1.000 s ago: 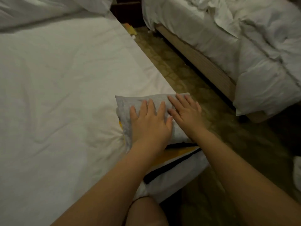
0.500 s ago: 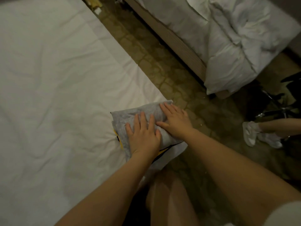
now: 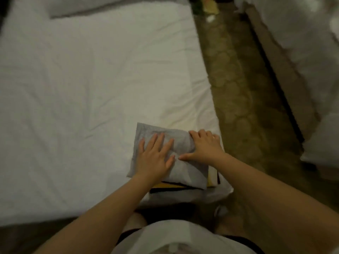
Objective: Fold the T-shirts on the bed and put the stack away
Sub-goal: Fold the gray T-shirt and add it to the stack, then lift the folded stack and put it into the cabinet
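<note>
Pressing step: the folding looks done, and this is the last flattening of the pile before it gets carried off.
Top item: grey T-shirt [image 3: 185, 171], folded into a small rectangle, a little creased in the middle.
Stack: the grey one lies on a yellow-and-black shirt [image 3: 170, 186], with a white garment [image 3: 183, 196] at the bottom.
Location: near right corner of the bed [image 3: 82, 88], close to its edge, beside the patterned floor [image 3: 238, 107].
Left hand [image 3: 156, 158]: flat on the grey cloth, fingers straight and spread, pressing and gripping nothing.
Right hand [image 3: 205, 147]: fingers curled down over the shirt's right edge and thumb stretched across the top. The fingertips are hidden, so how far under they reach can't be told.
Other things: a second bed [image 3: 302, 52] across the aisle, blurred.
Next move, my guess: get both hands under the bottom garment and lift the pile level, since loose folds could slide apart.
Unknown: where the pile is to be put away doesn't show.
</note>
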